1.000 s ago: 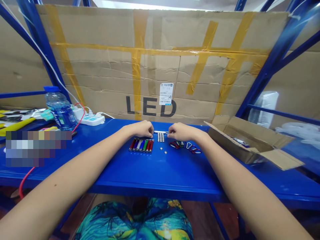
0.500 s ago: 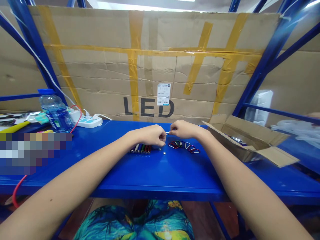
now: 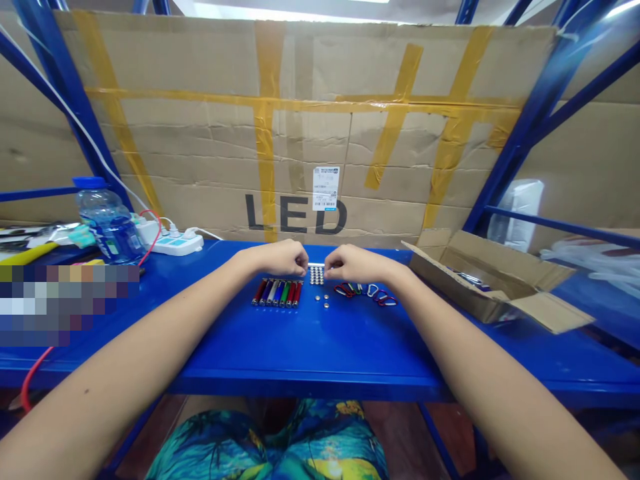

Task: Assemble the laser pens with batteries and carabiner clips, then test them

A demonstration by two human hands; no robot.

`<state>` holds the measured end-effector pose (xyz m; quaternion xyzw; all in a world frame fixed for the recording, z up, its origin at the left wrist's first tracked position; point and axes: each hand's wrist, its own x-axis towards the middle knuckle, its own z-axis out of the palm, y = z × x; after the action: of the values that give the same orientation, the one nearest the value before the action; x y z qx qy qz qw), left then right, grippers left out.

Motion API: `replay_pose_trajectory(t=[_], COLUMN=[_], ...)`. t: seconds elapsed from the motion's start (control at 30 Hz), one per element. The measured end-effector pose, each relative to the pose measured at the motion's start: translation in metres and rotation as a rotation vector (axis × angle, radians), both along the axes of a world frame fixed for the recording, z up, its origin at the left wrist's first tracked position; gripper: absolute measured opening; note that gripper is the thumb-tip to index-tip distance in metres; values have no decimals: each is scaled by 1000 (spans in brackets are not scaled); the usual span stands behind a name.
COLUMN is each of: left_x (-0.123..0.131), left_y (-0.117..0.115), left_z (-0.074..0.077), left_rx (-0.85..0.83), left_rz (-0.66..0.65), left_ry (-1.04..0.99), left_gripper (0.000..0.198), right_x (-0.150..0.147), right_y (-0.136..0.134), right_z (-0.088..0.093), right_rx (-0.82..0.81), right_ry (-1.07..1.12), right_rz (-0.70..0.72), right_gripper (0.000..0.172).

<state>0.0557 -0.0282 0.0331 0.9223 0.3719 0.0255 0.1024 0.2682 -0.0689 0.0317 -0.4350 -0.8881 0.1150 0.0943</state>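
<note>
Both hands sit knuckles-up on the far part of the blue table (image 3: 320, 347). The left hand (image 3: 280, 257) and right hand (image 3: 350, 262) are curled, fingertips tucked down and turned toward each other. Between those fingertips lies a small block of silver button cells (image 3: 315, 273). From here I cannot tell whether either hand pinches a cell or only rests beside the block.

I'd judge the work in hand to be fingertip handling at that block, one cell at a time. Lifting one off would call for a fine pinch, since they are small, flat and packed edge to edge.

The cells lie flat, faces up. The block's long side runs away from the person toward the cardboard (image 3: 295, 213), and a few more cells lie loose just nearer.

Just under the left hand is a row of coloured torches (image 3: 277, 292), side by side and touching. Each has its long axis running from the person toward the cardboard, slightly fanned. Which end is the lamp I cannot make out.

Near the right wrist are some coloured clips (image 3: 367, 291), and an open box (image 3: 480, 280) sits further right. A bottle (image 3: 110, 223) stands far left.
</note>
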Motion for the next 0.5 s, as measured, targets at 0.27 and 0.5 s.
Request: replay_pose_trajectory(t=[0.27,0.5], left_x=[0,2], left_y=[0,0], left_z=[-3,-4], left_rx=[-80,-89], left_rz=[-19,-13], left_ry=[13,6], left_gripper=[23,24], right_x=[-32,-32], right_y=[-10,-10], right_z=[-24,-26], right_rx=[19,33], right_ry=[82,80], right_rz=[247,251], right_gripper=[28,24])
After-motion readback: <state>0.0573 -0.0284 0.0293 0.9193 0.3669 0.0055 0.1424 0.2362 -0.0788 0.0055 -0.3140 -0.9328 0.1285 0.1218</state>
